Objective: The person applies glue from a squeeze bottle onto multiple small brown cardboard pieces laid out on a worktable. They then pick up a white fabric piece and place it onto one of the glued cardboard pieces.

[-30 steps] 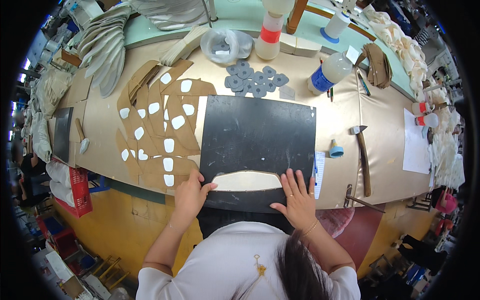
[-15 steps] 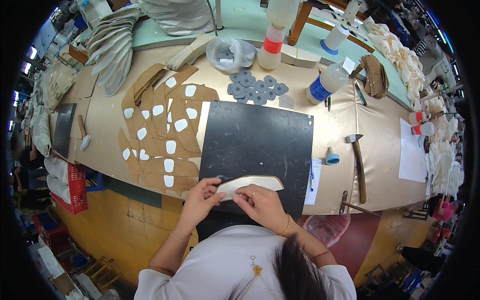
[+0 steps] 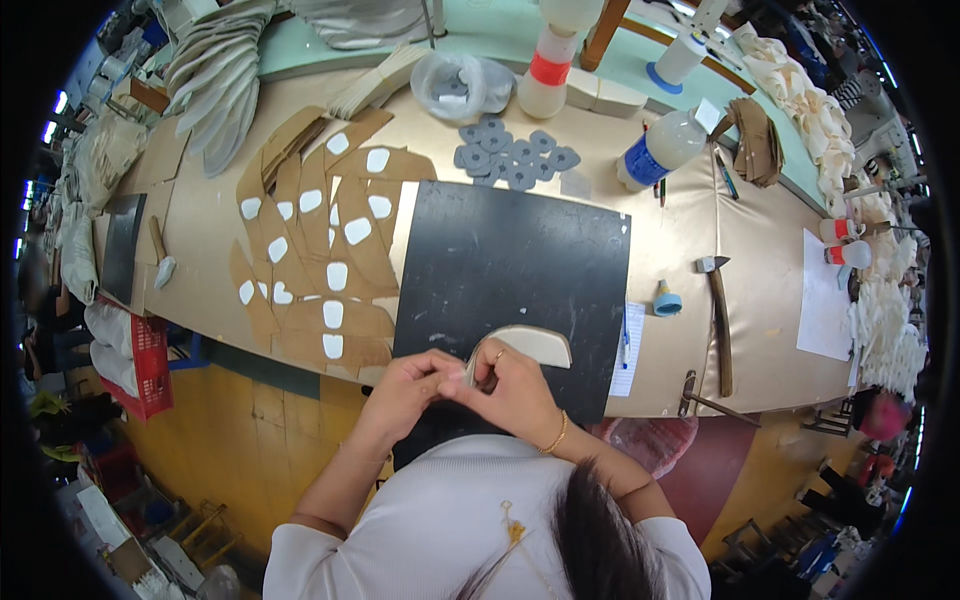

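Both hands meet at the near edge of the worktop: left hand and right hand, fingers curled, each grip pinching the left end of one cream curved leather piece lying over the black cutting mat. Tan pieces with white patches lie left; one hammer right; two bottles behind.

Mat on table; cut pieces left of it; hammer right; bottles far; hands at near edge.
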### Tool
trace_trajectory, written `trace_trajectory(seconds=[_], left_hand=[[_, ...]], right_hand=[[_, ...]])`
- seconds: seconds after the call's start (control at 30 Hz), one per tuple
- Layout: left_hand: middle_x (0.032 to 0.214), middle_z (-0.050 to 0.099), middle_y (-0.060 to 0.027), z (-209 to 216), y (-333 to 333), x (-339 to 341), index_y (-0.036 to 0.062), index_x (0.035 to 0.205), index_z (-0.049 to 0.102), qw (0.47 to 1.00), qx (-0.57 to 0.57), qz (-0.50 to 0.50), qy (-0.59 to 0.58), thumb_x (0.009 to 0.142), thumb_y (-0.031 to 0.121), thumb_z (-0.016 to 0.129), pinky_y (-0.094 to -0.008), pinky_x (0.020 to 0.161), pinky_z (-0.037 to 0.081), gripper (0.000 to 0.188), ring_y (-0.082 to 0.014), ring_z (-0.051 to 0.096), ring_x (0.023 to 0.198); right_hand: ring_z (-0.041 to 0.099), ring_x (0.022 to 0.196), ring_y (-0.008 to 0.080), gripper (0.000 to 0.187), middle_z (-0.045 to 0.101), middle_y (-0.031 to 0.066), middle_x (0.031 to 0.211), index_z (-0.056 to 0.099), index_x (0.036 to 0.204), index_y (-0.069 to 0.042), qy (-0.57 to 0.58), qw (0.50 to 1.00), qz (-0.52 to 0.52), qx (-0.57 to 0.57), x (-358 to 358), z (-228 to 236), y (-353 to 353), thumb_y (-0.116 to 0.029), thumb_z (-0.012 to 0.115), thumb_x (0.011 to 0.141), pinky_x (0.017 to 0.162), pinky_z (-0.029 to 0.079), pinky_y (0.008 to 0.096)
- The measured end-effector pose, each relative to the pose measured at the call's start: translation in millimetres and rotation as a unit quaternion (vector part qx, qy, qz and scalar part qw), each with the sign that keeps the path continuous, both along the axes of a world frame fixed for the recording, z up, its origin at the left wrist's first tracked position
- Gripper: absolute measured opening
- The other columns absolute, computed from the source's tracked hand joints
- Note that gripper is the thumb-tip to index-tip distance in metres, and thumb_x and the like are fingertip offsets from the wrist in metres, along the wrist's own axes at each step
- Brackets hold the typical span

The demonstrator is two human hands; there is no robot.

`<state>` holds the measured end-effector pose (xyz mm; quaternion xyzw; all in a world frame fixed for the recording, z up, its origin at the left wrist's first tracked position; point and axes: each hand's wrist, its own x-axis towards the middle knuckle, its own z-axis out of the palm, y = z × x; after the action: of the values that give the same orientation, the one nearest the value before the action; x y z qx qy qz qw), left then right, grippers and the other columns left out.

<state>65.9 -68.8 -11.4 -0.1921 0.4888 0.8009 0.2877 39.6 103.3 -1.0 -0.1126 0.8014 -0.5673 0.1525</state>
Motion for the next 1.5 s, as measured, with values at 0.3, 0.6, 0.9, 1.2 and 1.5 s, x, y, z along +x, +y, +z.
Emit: trace_trajectory(seconds=[0.3, 0.6, 0.9, 1.2, 1.5], left_hand=[[0.086, 0.062, -0.0066, -4, -15, -14, -0.0008, 0.091, 0.06, 0.994, -0.098, 0.012, 0.035, 0.091, 0.015, 0.056, -0.0224, 0.064, 0.052, 0.016, -0.0125, 0.063, 0.074], [0.091, 0.061, -0.0105, -30, -14, -66, -0.0031, 0.1, 0.055, 0.982, -0.109, 0.061, 0.143, 0.093, 0.016, 0.053, -0.0239, 0.063, 0.055, 0.02, -0.0182, 0.066, 0.076], [0.105, 0.057, -0.0161, -45, -63, -137, -0.004, 0.115, 0.052, 0.702, -0.66, 0.113, 0.243, 0.084, 0.022, 0.063, -0.0359, 0.079, 0.048, 0.042, -0.0284, 0.059, 0.094], [0.112, 0.053, -0.019, -56, -141, -156, 0.0022, 0.107, 0.056, 0.635, -0.764, 0.111, 0.033, 0.074, 0.033, 0.069, -0.05, 0.092, 0.037, 0.047, -0.0359, 0.049, 0.108], [0.087, 0.062, -0.013, -58, -141, -173, 0.0037, 0.1, 0.056, 0.678, -0.667, 0.246, 0.186, 0.076, 0.009, 0.062, -0.0378, 0.074, 0.047, 0.025, -0.0287, 0.06, 0.084]], right_hand=[[0.05, 0.086, 0.0154, 0.021, 0.055, 0.0061, 0.09, 0.051, 0.072, -0.004, -0.04, 0.985, 0.03, -0.163, -13, -23, 64, -0.01, 0.071, 0.075, 0.077, 0.041, 0.0299], [0.049, 0.104, 0.0296, 0.048, 0.051, 0.0071, 0.093, 0.058, 0.099, -0.003, 0.191, 0.874, -0.075, -0.44, -14, 58, 193, -0.044, 0.06, 0.074, 0.106, 0.023, 0.0531], [0.057, 0.073, 0.0222, 0.028, 0.051, 0.0109, 0.091, 0.058, 0.087, 0.002, 0.037, 0.957, -0.05, -0.284, -11, 31, 116, -0.024, 0.064, 0.081, 0.067, 0.047, 0.0354], [0.056, 0.088, 0.015, 0.021, 0.055, 0.0125, 0.107, 0.055, 0.103, 0.0, -0.066, 0.974, -0.032, -0.212, -16, 19, 101, 0.003, 0.057, 0.082, 0.079, 0.045, 0.0262], [0.057, 0.095, 0.0142, 0.035, 0.061, 0.013, 0.103, 0.046, 0.118, 0.0, -0.088, 0.941, -0.206, -0.256, -16, 4, 108, 0.0, 0.058, 0.085, 0.083, 0.045, 0.0256]])
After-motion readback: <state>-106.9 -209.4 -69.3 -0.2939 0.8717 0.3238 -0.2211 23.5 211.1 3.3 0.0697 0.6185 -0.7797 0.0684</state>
